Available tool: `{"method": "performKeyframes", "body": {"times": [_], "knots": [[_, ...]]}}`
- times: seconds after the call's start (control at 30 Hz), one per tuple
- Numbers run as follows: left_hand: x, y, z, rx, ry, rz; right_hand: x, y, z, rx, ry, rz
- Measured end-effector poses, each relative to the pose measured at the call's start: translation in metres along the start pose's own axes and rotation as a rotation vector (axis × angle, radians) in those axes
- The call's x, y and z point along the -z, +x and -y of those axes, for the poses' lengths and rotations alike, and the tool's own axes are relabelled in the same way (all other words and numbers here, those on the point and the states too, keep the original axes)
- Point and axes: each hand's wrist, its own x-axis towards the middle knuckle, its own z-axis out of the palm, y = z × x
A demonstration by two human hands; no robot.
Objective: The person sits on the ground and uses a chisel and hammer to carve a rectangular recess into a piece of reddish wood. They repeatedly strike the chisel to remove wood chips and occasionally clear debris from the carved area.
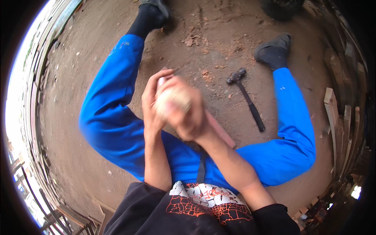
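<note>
My two hands meet in front of my lap, between my spread legs. My right hand, smeared by motion, is closed round a pale, round-ended thing that looks like a wooden handle. Close against it on the left, my left hand has its fingers curled; what they hold is mostly hidden. Beneath both hands a long reddish wooden piece slants from near the left fingertips down to my right thigh. On the dirt to the right lies a hammer with a dark head and a black grip, touched by neither hand.
I sit low on a dirt floor with reddish chips scattered ahead. My blue-trousered legs flank the work. Wooden offcuts stand along the right side. A dark round object is at the far edge, and wooden framing at lower left.
</note>
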Motion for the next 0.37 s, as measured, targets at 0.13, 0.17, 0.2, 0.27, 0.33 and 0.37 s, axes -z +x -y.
{"method": "performKeyframes", "body": {"times": [0.13,0.17,0.2,0.27,0.33,0.37], "knots": [[0.006,-0.002,-0.034,0.280,-0.116,-0.237,0.004,-0.019,0.009,-0.063,-0.018,0.234],[0.014,0.001,-0.046,0.200,-0.112,-0.239,0.008,-0.022,0.011,-0.055,-0.032,0.224],[0.018,0.004,-0.060,0.124,-0.116,-0.239,0.014,-0.026,0.012,-0.052,-0.054,0.211],[0.029,0.011,-0.103,-0.015,-0.047,-0.204,0.019,-0.037,0.011,0.013,0.013,0.186],[0.037,0.025,-0.142,-0.321,0.053,-0.195,0.027,-0.049,0.011,0.014,-0.006,0.173],[0.039,0.024,-0.145,-0.337,0.049,-0.218,0.024,-0.059,0.012,-0.053,0.016,0.145]]}}
